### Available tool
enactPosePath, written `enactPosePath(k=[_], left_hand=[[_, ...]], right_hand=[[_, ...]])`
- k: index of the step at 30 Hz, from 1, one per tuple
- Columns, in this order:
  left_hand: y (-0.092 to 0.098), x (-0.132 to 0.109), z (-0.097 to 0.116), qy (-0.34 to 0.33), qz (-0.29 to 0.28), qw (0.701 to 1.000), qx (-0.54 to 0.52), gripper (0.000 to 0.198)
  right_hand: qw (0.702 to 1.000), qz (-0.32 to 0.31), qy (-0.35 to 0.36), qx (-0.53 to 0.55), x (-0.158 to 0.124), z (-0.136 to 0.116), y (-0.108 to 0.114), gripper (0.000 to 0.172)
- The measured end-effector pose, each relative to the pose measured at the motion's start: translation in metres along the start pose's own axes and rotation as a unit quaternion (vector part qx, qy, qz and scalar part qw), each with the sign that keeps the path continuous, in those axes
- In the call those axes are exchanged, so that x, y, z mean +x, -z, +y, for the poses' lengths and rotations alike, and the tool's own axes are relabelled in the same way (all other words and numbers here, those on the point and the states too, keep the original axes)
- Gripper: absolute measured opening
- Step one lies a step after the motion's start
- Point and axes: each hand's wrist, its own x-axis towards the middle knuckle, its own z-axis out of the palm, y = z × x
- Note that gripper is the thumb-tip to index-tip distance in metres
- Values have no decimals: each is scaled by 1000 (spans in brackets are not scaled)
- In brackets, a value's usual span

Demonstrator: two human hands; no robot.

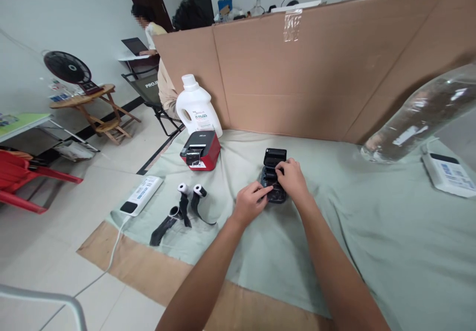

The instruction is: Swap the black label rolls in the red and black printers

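Observation:
A small black device (pixel 275 196), which looks like a portable printer, lies on the green cloth with its lid (pixel 275 156) flipped up. Inside it sits a dark roll (pixel 270 174), partly covered by fingers. My left hand (pixel 251 202) grips the device's near left side, the index finger reaching over its open body. My right hand (pixel 292 177) is closed, thumb and fingertips pinched at the right end of the roll. Several rolls of black tape (pixel 183 204), with strips unwound, rest on the cloth to the left.
A red and black printer (pixel 207 152) and a white jug (pixel 199 105) stand back left. Nearby lies a white power strip (pixel 141 195) with a cable. A cardboard wall (pixel 297 83) closes the back. At right are a clear plastic bag (pixel 416 117) and a white box (pixel 449 172). People sit beyond.

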Motion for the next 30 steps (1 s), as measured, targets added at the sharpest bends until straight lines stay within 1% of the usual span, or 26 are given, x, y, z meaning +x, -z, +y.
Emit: enactPosePath(k=[2, 3, 4, 5, 7, 8, 9, 11, 13, 15, 21, 24, 27, 30], left_hand=[[0, -1, -1, -4, -1, 1000, -7, 31], [0, -1, -1, -6, 0, 1000, -15, 31], [0, -2, -2, -10, 0, 1000, -28, 31], [0, -2, -3, -14, 0, 999, -44, 30], [0, -3, -5, -19, 2, 996, -82, 29], [0, -3, -5, -22, 7, 995, -101, 27], [0, -4, -6, -25, 14, 993, -118, 26], [1, -4, -6, -33, 28, 988, -148, 25], [2, -4, -6, -38, 36, 984, -172, 25], [3, -4, -5, -40, 39, 982, -181, 24], [4, -6, -1, -65, 35, 988, -139, 21], [3, -8, 0, -74, 35, 989, -124, 18], [3, -8, 0, -64, 10, 992, -110, 10], [4, -6, 2, -64, -49, 991, -105, 3]], right_hand=[[996, 77, -27, 45, 1, 0, -1, 19], [990, 112, -41, 73, 3, 1, -1, 22], [983, 136, -55, 106, 4, 3, 0, 28], [977, 145, -65, 142, 6, 5, 1, 37], [966, 127, -77, 212, 9, 10, 4, 55], [962, 108, -79, 240, 10, 13, 6, 60], [959, 89, -78, 259, 10, 14, 7, 62], [957, 61, -67, 275, 10, 16, 9, 57], [957, 50, -57, 279, 10, 17, 11, 52], [957, 45, -54, 281, 11, 16, 12, 52], [957, 48, -65, 280, 12, 12, 15, 54], [960, 48, -59, 271, 11, 8, 17, 46], [963, 13, -64, 260, 10, 5, 21, 36], [966, -62, -54, 246, 8, 8, 28, 25]])
